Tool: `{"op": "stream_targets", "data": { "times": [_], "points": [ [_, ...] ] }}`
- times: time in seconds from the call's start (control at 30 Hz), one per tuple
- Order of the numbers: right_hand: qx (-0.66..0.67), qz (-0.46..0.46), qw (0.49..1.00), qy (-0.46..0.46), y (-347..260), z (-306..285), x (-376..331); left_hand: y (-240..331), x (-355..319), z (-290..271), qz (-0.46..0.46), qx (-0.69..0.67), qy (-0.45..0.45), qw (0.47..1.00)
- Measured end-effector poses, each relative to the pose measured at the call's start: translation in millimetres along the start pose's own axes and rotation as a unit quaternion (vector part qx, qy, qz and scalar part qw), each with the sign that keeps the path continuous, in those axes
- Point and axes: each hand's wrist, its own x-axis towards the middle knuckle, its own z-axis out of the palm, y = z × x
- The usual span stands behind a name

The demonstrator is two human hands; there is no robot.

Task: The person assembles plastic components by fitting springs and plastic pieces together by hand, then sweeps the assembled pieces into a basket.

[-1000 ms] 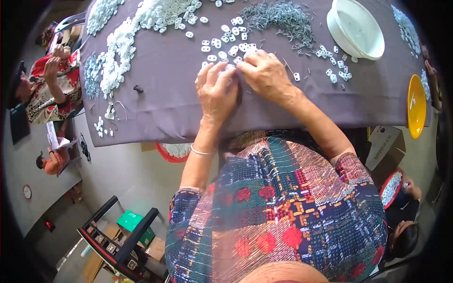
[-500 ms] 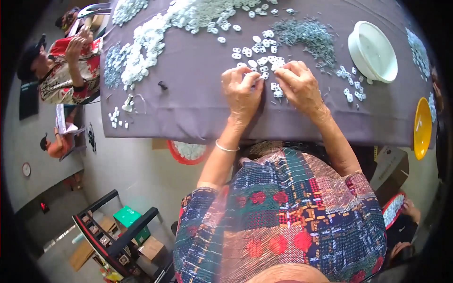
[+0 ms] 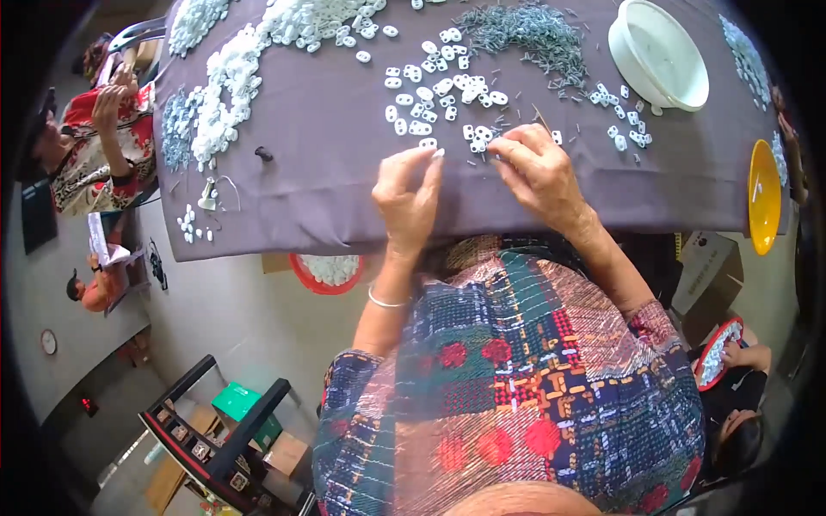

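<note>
Small white oval plastic pieces with two holes (image 3: 443, 87) lie loosely grouped on the brown tablecloth, just beyond my hands. My left hand (image 3: 409, 199) is over the cloth near the front edge, its thumb and forefinger pinching a small white piece (image 3: 438, 154). My right hand (image 3: 540, 176) is to its right, fingers pinched together beside a little cluster of holed white pieces (image 3: 477, 138). What those fingertips hold is too small to make out. A thin brownish stick (image 3: 541, 119) shows behind the right knuckles; whether the hand grips it, I cannot tell.
Short grey pins (image 3: 538, 39) are heaped farther back. White pieces (image 3: 228, 90) spread along the left. A white basin (image 3: 658, 56) stands at right, a yellow dish (image 3: 763, 198) at the right edge. A red basin of white pieces (image 3: 329, 271) is below the table. Other people sit nearby.
My hands have drawn apart, the left one moving left and away from the white pieces. The whole view has shifted, so the table sits higher and more to the left.
</note>
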Motion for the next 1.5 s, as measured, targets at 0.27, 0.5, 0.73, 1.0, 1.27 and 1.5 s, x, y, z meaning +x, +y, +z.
{"op": "stream_targets", "data": {
  "times": [0.27,0.5,0.73,1.0,1.27,1.5],
  "points": [
    [0.176,0.067,0.982,-0.018,-15.5,16.2,17.5,21.3,1.9,-9.5,-0.264,-0.352,-0.058,0.896],
    [0.39,0.23,0.888,-0.082,-20.7,18.9,19.5,23.8,-6.6,-9.4,-0.298,-0.396,-0.055,0.867],
    [0.437,0.256,0.861,-0.052,-19.1,23.2,18.6,33.5,-5.8,-5.0,-0.336,-0.442,-0.029,0.831],
    [0.465,0.244,0.842,-0.125,-12.8,18.7,20.4,36.0,-9.7,-7.0,-0.239,-0.335,-0.036,0.911],
    [0.448,0.316,0.836,-0.019,-8.1,9.9,18.9,22.3,-13.3,-6.1,-0.133,-0.177,-0.029,0.975],
    [0.499,0.354,0.789,-0.056,-3.3,-8.7,-0.2,-7.8,4.7,-0.6,-0.055,-0.01,-0.012,0.998]
  ]
}}
